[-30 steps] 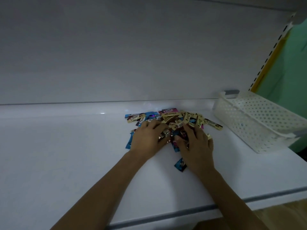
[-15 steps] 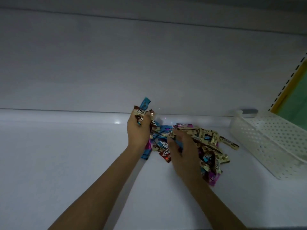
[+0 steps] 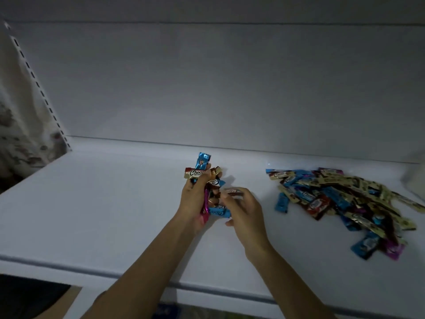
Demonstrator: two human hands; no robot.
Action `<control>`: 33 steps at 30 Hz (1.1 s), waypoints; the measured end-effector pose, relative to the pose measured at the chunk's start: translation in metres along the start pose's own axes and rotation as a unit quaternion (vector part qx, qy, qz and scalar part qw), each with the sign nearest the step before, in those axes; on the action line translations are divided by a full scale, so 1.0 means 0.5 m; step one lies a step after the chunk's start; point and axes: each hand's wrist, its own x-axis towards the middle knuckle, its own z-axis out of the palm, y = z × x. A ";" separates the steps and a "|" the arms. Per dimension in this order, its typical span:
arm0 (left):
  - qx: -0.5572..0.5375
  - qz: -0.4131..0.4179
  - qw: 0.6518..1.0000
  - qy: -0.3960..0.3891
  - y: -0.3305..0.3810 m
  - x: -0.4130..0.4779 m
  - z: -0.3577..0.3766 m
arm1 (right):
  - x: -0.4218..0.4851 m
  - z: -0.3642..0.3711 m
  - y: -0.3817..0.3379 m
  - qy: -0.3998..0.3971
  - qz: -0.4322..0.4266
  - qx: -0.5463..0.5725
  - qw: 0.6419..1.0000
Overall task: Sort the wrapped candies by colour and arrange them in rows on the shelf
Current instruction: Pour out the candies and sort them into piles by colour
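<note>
The left hand (image 3: 194, 199) is raised above the white shelf (image 3: 92, 203) near its middle, fingers curled tight around a bunch (image 3: 210, 192) of wrapped candies. From the top of that fist stick a blue candy (image 3: 202, 161), standing nearly upright, and a brown one (image 3: 195, 173) with white lettering lying crosswise; a pink wrapper (image 3: 205, 207) hangs down along the palm side, and another blue one (image 3: 219, 212) pokes out low toward the right. The right hand (image 3: 245, 209) is just beside the bunch, its fingertips pinched on a brown candy (image 3: 233, 192) at the bunch's right edge; the motion blur there hides how firm that pinch is. Well apart to the right, the pile (image 3: 340, 199) of unsorted candies lies spread flat on the shelf: gold, blue, red-brown and pink wrappers overlapping in no order, with a few blue and pink ones strayed toward the front edge. A sliver of a white basket (image 3: 416, 180) shows at the far right, beyond the pile. At the left, a slotted upright (image 3: 39, 88) runs up the back panel (image 3: 207, 88).
</note>
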 end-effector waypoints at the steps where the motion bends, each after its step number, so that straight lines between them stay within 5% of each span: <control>1: 0.005 -0.004 1.000 -0.005 0.013 0.003 -0.020 | -0.003 0.011 0.002 0.016 -0.003 0.008 1.000; 5: 0.052 0.012 0.999 0.010 0.060 0.011 -0.097 | -0.009 0.012 0.006 0.071 -0.017 0.044 0.996; 18: 0.080 0.013 0.997 -0.001 0.064 -0.014 -0.161 | 0.054 0.045 0.026 0.035 -0.005 -0.157 0.987; 22: 0.042 0.018 0.999 0.019 0.065 -0.012 -0.170 | 0.112 0.074 0.032 0.052 -0.060 -0.458 0.886; 24: 0.037 0.020 0.998 0.035 0.068 -0.009 -0.176 | 0.113 0.079 0.037 0.071 -0.159 -0.524 0.834; 27: 0.063 0.030 0.996 0.047 0.072 0.006 -0.178 | 0.117 0.093 0.058 -0.013 -0.314 -0.585 0.748; 33: 0.129 0.067 0.988 0.051 0.110 0.045 -0.194 | 0.208 0.159 0.099 -0.178 -0.265 -0.533 0.784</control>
